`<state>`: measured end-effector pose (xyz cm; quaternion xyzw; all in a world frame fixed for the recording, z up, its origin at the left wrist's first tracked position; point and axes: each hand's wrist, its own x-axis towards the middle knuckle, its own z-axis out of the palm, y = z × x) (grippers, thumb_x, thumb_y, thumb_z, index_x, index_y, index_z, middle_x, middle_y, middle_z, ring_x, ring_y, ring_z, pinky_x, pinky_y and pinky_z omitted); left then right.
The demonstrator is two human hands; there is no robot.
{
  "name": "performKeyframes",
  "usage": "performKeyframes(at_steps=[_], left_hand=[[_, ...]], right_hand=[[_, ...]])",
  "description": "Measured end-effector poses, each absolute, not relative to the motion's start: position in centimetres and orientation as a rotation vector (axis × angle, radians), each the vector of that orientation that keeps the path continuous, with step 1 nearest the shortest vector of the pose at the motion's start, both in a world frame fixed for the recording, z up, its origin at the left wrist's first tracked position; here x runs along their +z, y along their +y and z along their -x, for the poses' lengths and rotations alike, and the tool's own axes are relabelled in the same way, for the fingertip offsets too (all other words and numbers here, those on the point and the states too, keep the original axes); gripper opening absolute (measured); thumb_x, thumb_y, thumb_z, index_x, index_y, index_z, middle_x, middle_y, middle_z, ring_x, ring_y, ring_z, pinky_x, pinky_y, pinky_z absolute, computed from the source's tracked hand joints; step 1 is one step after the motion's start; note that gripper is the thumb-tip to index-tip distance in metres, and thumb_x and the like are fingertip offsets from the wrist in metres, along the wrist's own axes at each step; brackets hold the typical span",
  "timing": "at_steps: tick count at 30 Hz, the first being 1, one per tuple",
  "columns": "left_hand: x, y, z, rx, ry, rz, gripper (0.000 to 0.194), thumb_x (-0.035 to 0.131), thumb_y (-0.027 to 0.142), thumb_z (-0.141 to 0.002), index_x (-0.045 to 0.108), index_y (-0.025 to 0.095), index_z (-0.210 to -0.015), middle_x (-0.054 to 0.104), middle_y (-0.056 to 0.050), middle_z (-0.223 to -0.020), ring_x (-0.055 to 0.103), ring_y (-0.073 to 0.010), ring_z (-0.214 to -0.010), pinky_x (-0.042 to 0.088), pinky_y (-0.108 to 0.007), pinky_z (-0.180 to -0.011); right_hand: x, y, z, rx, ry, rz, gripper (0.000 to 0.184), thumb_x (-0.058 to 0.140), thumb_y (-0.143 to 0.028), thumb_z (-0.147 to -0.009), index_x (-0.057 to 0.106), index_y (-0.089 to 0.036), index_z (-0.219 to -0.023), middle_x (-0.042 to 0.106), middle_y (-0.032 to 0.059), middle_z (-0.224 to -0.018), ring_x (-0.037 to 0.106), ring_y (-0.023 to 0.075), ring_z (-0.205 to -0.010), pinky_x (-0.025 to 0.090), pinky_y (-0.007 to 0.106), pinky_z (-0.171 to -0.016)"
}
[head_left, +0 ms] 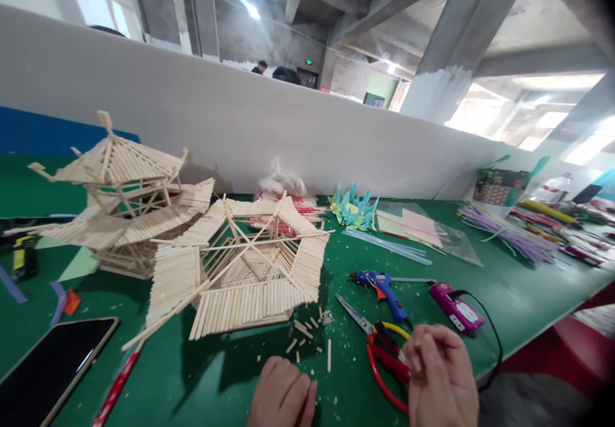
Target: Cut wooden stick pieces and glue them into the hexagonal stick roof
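Observation:
My left hand (281,392) is closed at the table's front edge, knuckles up, its palm side hidden. My right hand (439,372) is closed too, thumb and fingertips pressed together; anything between them is too small to tell. Beside it lie scissors (387,353) with red and yellow handles, partly behind the hand. Past my hands stands a wooden-stick frame (254,299), with slatted panels around an open middle and long sticks crossing on top. Short cut stick pieces (302,331) are scattered between it and my left hand. A blue glue gun (382,289) lies beyond the scissors.
A tiered stick pavilion (120,190) stands at the left. A phone (52,369), a red-wrapped packet (118,385) and a yellow-black cutter (24,257) lie nearby. At the right are a corded purple device (456,308) and purple stems (509,231). A white partition (307,138) runs behind.

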<state>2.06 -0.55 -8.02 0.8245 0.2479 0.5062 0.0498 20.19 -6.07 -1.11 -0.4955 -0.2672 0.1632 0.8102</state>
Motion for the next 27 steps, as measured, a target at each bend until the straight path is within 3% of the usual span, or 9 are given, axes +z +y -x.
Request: performKeyframes(at_steps=[9,14,21,27], left_hand=[[-8.3,-0.3,-1.5,1.447,0.807,-2.509,0.014,0.047,0.007,-0.079,0.052,0.019,-0.074,0.051,-0.001,-0.059,0.044,-0.0159,-0.054,0.037,-0.030,-0.050],[-8.3,-0.7,-1.2,1.378,0.852,-2.477,0.017,0.048,0.002,-0.076,0.050,0.018,-0.075,0.050,-0.003,-0.063,0.044,-0.0176,-0.060,0.041,-0.032,-0.054],[-8.8,-0.8,-0.5,1.363,0.874,-2.417,0.031,0.048,0.000,-0.073,0.048,0.014,-0.100,0.056,-0.009,-0.083,0.052,-0.0209,-0.076,0.048,-0.035,-0.066],[-8.9,-1.0,-1.0,1.477,0.951,-2.328,0.025,0.046,0.002,-0.076,0.051,0.016,-0.097,0.055,-0.008,-0.080,0.051,-0.0205,-0.073,0.047,-0.036,-0.063]], right_hand=[[-6.4,-7.8,-21.7,0.459,-0.513,1.236,0.024,0.068,-0.035,-0.070,0.056,-0.020,-0.084,0.049,-0.0066,-0.054,0.045,0.0064,-0.046,0.037,0.017,-0.043],[-7.5,-8.6,-23.7,0.483,-0.518,1.462,0.034,0.068,-0.041,-0.065,0.056,-0.018,-0.087,0.056,-0.0001,-0.070,0.054,0.0133,-0.060,0.044,0.020,-0.049],[-6.1,-7.2,-22.3,0.334,-0.820,1.542,0.022,0.059,-0.038,-0.075,0.057,-0.020,-0.088,0.059,0.0016,-0.078,0.058,0.0140,-0.066,0.048,0.020,-0.055],[-3.3,-4.0,-18.8,0.244,-1.289,1.399,0.013,0.054,-0.025,-0.080,0.057,-0.022,-0.092,0.055,-0.0011,-0.069,0.050,0.0103,-0.053,0.044,0.018,-0.047]])
